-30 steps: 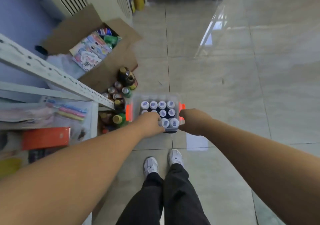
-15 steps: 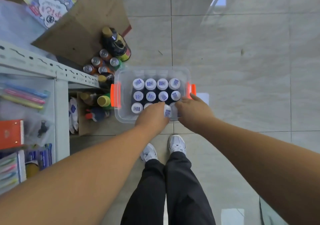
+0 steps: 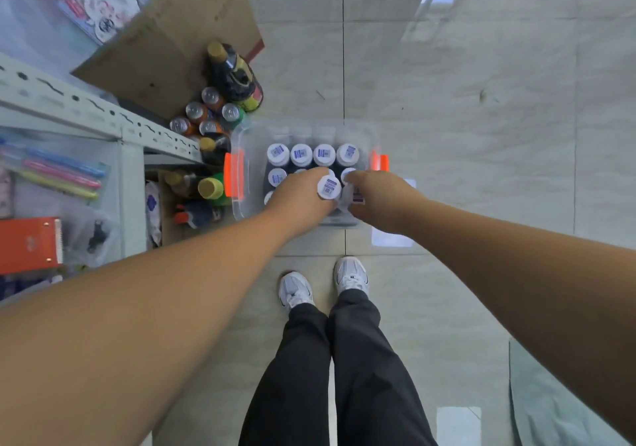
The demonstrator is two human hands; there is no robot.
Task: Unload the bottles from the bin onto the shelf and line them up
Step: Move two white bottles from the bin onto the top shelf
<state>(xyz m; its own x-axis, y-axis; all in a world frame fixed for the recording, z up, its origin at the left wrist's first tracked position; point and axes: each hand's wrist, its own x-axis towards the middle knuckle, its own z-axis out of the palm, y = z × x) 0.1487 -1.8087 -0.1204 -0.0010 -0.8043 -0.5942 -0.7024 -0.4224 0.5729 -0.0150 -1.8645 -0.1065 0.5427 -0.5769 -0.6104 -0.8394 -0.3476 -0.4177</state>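
Note:
A clear plastic bin (image 3: pixel 241 208) with orange latches stands on the tiled floor just ahead of my feet. It holds several dark bottles with white caps (image 3: pixel 301 154). My left hand (image 3: pixel 299 198) is closed around one bottle (image 3: pixel 329 187), whose cap stands higher than the others. My right hand (image 3: pixel 378 198) grips another bottle (image 3: pixel 348 198) beside it, tilted, with its label showing. The grey metal shelf (image 3: pixel 103 115) runs along the left.
Drink cans (image 3: pixel 206 115) and a large dark bottle (image 3: pixel 234 74) stand on the floor between bin and shelf. An open cardboard box (image 3: pixel 165 46) lies behind them. More bottles (image 3: pixel 210 187) sit under the shelf. Pens (image 3: pixel 51 173) and an orange notebook (image 3: pixel 29 244) lie on the shelf.
The view tilted down toward the bin. Both hands went from the bin's near edge onto bottles in its front rows, closed on them, and the left-hand bottle has risen above the others.

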